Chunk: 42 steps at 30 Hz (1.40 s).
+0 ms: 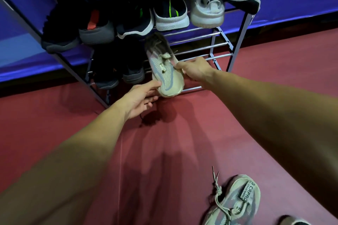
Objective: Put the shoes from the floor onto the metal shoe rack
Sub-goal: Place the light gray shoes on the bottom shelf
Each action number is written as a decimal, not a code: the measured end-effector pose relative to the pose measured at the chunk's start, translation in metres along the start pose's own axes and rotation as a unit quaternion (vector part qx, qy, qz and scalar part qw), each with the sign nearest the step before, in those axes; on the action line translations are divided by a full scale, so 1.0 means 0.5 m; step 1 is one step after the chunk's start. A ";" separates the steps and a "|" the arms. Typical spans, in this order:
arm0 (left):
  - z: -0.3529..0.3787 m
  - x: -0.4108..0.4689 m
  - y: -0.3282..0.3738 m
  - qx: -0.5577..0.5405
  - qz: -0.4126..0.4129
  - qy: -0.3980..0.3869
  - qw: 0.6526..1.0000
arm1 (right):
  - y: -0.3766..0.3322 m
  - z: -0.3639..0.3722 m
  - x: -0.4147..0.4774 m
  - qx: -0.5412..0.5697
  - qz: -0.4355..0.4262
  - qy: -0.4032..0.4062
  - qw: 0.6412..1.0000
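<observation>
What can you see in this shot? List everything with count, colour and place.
shoe rack: one, silver metal, against the blue wall
black shoes: four, upper shelf, left
grey shoes: two, grey-white, upper shelf, right
dark shoes: two, lower shelf, left
held shoe: one, beige, over lower shelf bars
floor shoe: one, beige, floor, near right
dark item: one, cut off at bottom edge
floor: red
left hand: grip on held shoe's toe
right hand: grip on its side

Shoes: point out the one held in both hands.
The beige shoe at the lower shelf of the rack: left hand pinches its toe, right hand grips its side. The others are untouched.
</observation>
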<state>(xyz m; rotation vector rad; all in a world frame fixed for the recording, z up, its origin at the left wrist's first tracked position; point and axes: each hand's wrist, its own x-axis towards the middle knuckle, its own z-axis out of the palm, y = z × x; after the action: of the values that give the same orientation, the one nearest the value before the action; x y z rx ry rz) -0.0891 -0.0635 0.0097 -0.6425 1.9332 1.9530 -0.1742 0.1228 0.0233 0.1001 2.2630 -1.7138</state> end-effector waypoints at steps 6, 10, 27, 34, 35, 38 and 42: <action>0.040 0.030 0.004 -0.147 0.057 0.124 0.980 | 0.004 0.036 0.021 0.017 0.000 0.034 0.999; 0.050 0.042 0.015 -0.176 0.040 0.138 0.974 | 0.016 0.042 0.012 0.074 0.042 -0.041 0.996; 0.037 0.098 0.022 -0.169 -0.003 0.129 0.977 | 0.047 0.102 0.074 0.207 0.053 0.025 0.977; 0.037 0.103 0.022 -0.171 -0.001 0.125 0.977 | 0.046 0.118 0.094 0.188 0.078 0.067 0.977; 0.036 0.103 0.020 -0.159 0.000 0.123 0.980 | 0.047 0.116 0.096 0.168 0.082 0.069 0.980; 0.032 0.101 0.017 -0.114 0.003 0.122 0.986 | 0.053 0.111 0.099 0.122 0.083 0.052 0.988; 0.031 0.095 0.012 -0.050 0.008 0.108 0.993 | 0.049 0.095 0.083 0.059 0.059 -0.004 0.997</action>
<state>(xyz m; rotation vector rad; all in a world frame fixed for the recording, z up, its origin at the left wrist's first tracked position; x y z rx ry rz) -0.1342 -0.0524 -0.0102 -0.9034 1.9761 2.0756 -0.1990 0.0795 -0.0224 0.2465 2.1046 -1.7798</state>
